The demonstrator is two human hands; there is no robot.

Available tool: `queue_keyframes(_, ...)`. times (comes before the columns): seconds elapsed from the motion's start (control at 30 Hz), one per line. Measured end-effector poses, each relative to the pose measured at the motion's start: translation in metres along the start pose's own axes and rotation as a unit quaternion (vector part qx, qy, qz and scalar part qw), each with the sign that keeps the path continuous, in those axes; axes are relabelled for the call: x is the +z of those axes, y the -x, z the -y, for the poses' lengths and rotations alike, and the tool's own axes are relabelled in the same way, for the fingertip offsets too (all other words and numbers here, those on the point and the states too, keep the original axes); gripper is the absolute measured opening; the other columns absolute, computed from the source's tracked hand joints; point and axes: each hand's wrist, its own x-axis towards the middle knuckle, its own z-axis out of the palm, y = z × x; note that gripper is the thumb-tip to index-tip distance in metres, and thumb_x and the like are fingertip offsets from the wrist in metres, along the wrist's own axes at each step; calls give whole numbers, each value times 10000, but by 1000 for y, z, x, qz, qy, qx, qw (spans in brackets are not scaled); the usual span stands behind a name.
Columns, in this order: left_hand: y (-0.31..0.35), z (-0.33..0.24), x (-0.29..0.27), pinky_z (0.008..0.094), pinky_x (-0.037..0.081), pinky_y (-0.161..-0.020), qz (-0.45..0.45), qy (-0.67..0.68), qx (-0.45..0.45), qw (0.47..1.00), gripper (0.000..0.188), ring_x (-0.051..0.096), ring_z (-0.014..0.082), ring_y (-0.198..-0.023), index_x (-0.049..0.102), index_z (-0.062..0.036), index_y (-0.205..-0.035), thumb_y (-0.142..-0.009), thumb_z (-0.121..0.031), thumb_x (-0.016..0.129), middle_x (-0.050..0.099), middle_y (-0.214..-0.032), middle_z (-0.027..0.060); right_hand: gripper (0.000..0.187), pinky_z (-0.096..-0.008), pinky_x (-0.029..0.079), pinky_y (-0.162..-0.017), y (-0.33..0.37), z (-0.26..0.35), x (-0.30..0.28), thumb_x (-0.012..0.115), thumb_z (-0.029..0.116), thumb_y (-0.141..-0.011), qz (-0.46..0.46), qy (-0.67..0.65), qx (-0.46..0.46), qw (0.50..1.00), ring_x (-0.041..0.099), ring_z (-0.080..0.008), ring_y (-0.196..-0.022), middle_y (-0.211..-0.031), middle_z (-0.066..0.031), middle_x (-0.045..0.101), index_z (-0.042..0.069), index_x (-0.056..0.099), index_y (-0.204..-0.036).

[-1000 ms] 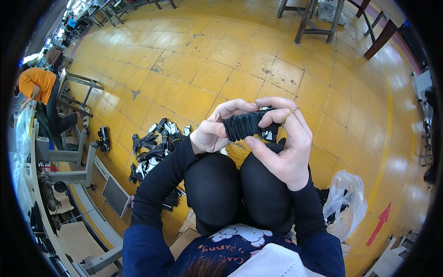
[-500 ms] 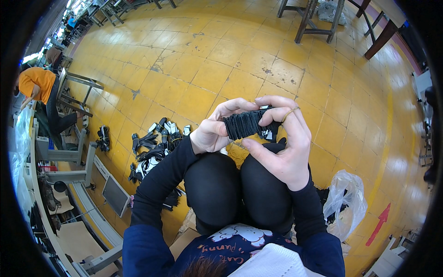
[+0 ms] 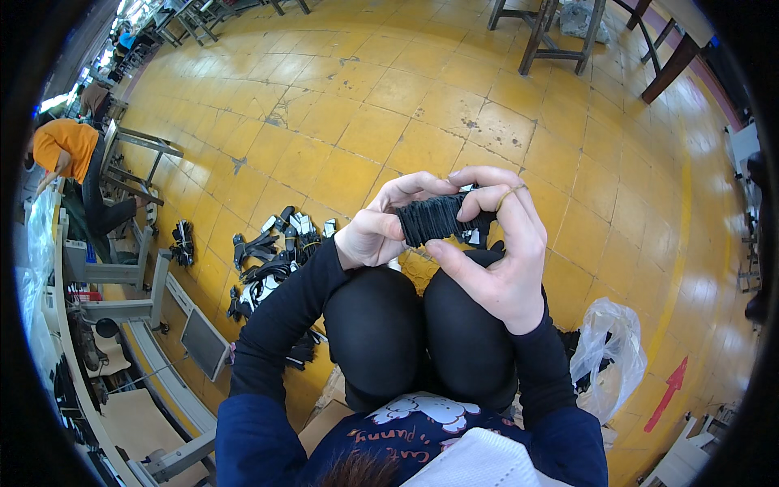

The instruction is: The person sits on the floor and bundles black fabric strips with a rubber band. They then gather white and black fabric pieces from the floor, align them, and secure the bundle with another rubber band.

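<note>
A thick stack of thin black fabric-like pieces (image 3: pixel 428 221) is held level above my knees, its layered edges facing me. Closed on its left end is my left hand (image 3: pixel 373 231), with the thumb on the near side and the fingers along the far side. My right hand (image 3: pixel 511 256) grips the right part, its thumb at the lower edge and its index finger bent over the pieces. A thin tan band (image 3: pixel 510 197) loops round a finger of that hand. Black pieces with white labels (image 3: pixel 471 236) show beneath the right fingers.
Bundles of black strips with white tags (image 3: pixel 280 252) lie on the yellow tiled floor to the left, near a metal-framed workbench (image 3: pixel 122 311). A clear plastic bag (image 3: pixel 617 349) with black items stands at the right. A person in orange (image 3: pixel 69 150) bends over at far left.
The stack has shifted very slightly to the right between my hands. Both hands keep almost the same grip and place.
</note>
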Motion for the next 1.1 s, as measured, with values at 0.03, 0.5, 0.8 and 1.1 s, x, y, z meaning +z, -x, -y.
queue_keyframes(0.03,0,0,1,375,431,-1051,-5,-10,3,1000,709,563,262,-1177,506,36,-1262,-654,-187,796,564,-1255,169,289,-332,465,-826,0,-1,0,774,84,-662,0,4,-1,1000,581,-245,-945,-1085,-148,612,45,538,-826)
queue_keyframes(0.5,-3,0,3,371,455,-1032,0,40,7,999,686,580,267,-1160,500,45,-1265,-664,-122,788,565,-1244,196,345,-331,459,-830,0,-1,1,801,80,-628,7,12,-2,1000,565,-241,-973,-1102,-138,598,56,533,-844)
queue_keyframes(0.8,-3,1,4,363,448,-1034,5,41,13,999,683,575,258,-1164,492,29,-1273,-690,-151,800,573,-1229,180,334,-355,445,-849,0,2,1,788,70,-621,-12,54,-30,998,561,-275,-971,-1094,-136,616,67,540,-844)
queue_keyframes(1.1,-7,0,17,335,428,-1029,-10,-70,65,995,652,521,226,-1195,494,-51,-1181,-656,-164,864,493,-1288,143,205,-354,446,-835,2,7,4,742,57,-611,-101,182,-142,968,556,-260,-970,-1065,-43,628,114,582,-726)
